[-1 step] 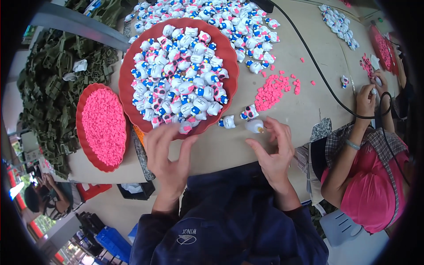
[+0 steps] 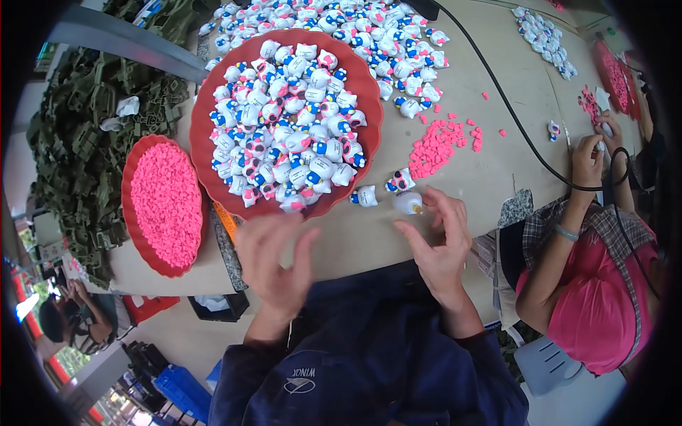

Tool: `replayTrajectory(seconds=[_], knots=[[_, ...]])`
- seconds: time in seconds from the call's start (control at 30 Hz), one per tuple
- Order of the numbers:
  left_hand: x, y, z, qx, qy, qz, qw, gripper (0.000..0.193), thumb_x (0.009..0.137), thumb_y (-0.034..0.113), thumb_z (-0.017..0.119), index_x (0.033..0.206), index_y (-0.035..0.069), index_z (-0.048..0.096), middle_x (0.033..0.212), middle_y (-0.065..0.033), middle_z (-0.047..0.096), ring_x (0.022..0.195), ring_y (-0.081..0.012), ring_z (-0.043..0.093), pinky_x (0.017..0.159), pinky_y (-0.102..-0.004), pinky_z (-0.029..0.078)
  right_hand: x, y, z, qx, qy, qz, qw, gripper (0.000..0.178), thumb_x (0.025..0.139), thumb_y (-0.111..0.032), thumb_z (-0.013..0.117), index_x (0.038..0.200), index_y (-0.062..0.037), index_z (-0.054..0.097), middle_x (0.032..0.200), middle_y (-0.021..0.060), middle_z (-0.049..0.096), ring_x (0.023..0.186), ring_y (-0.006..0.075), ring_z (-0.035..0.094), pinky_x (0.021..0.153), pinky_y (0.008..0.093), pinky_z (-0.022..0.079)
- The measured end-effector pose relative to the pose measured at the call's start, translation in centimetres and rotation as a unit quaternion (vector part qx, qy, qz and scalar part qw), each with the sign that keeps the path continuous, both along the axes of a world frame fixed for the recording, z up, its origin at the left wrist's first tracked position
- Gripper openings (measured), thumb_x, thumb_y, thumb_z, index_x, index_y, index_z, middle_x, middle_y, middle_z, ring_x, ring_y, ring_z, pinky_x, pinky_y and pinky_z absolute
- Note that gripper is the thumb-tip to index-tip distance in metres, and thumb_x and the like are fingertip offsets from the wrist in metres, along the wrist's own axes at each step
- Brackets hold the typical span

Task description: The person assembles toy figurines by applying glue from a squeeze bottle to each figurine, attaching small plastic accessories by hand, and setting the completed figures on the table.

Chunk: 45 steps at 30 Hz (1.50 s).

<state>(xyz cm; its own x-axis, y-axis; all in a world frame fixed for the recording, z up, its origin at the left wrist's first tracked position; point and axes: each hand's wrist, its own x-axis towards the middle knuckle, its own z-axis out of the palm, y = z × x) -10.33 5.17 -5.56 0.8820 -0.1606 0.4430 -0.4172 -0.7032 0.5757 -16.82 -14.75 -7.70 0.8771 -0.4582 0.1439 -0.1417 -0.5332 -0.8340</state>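
Observation:
My left hand (image 2: 275,266) hovers just in front of the near rim of a large red scalloped bowl (image 2: 375,145). Its thumb and fingers are apart with nothing between them, slightly blurred. The bowl is heaped with small white cat-like figures (image 2: 291,128) with blue and pink parts. My right hand (image 2: 442,245) is open, thumb spread from the fingers, beside a small translucent bottle (image 2: 407,203) with a yellowish tip. The bottle lies on the table; whether a fingertip touches it I cannot tell. One figure (image 2: 400,180) and another figure (image 2: 364,196) lie left of it.
Small pink pieces (image 2: 433,149) are scattered beyond my right hand; more fill an oval red dish (image 2: 128,206) at left. Loose figures (image 2: 398,50) cover the far table. A black cable (image 2: 497,85) crosses on the right, near a co-worker in pink (image 2: 597,298). Dark green parts (image 2: 78,142) are piled left.
My left hand has drawn back a little from the bowl's rim toward me. My right hand has hardly moved.

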Motion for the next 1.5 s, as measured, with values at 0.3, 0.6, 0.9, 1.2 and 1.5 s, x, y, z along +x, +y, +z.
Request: replayTrajectory(seconds=[0.3, 0.6, 0.9, 1.2, 1.5], knots=[[-1.7, -6.2, -2.3, 0.147, 0.101, -0.087, 0.98, 0.04, 0.075, 0.003, 0.07, 0.114, 0.003, 0.059, 0.111, -0.0137, 0.059, 0.089, -0.0291, 0.061, 0.067, -0.0326, 0.051, -0.2, -0.4, -1.2, -0.069, -0.046, 0.065, 0.994, 0.046, 0.065, -0.003, 0.078, 0.106, 0.0007, 0.058, 0.102, 0.0128, 0.061, 0.09, 0.0259, 0.058, 0.077, 0.0337, 0.047], [-2.7, -4.7, -2.2, -0.348, 0.448, -0.197, 0.8, 0.035, 0.084, 0.0, 0.063, 0.118, 0.002, 0.055, 0.112, -0.0063, 0.06, 0.098, -0.0135, 0.058, 0.083, -0.026, 0.047, -4.6, -2.2, -0.1, 0.204, -0.049, 0.058, 0.976, 0.039, 0.08, -0.01, 0.068, 0.111, 0.0015, 0.049, 0.1, 0.0149, 0.059, 0.08, 0.0155, 0.056, 0.071, 0.027, 0.045], [-2.0, -4.2, -2.5, -0.43, 0.483, -0.199, 0.737, 0.033, 0.088, 0.003, 0.06, 0.12, -0.002, 0.053, 0.113, -0.0092, 0.06, 0.102, -0.0147, 0.057, 0.091, -0.0279, 0.045, -3.7, -3.5, 2.3, 0.025, -0.099, 0.129, 0.986, 0.04, 0.061, -0.009, 0.082, 0.096, 0.0023, 0.067, 0.068, 0.0082, 0.063, 0.058, 0.019, 0.052, 0.054, 0.0275, 0.041], [-2.1, -4.3, -2.7, -0.416, 0.49, -0.209, 0.737, 0.033, 0.088, 0.001, 0.059, 0.121, -0.003, 0.053, 0.111, -0.0092, 0.061, 0.101, -0.0153, 0.059, 0.09, -0.0277, 0.045, -3.9, -3.0, 2.2, 0.052, -0.057, 0.113, 0.991, 0.034, 0.067, -0.017, 0.077, 0.089, 0.0053, 0.067, 0.071, 0.0107, 0.065, 0.058, 0.0179, 0.052, 0.053, 0.0274, 0.04], [-1.9, -4.3, -2.5, -0.421, 0.497, -0.198, 0.733, 0.034, 0.088, 0.001, 0.06, 0.121, -0.003, 0.053, 0.114, -0.0102, 0.061, 0.101, -0.0163, 0.059, 0.091, -0.028, 0.045, -3.9, -3.1, 2.3, 0.065, -0.058, 0.102, 0.991, 0.034, 0.066, -0.016, 0.076, 0.088, 0.0074, 0.067, 0.069, 0.0109, 0.063, 0.057, 0.0178, 0.05, 0.053, 0.0274, 0.038]])
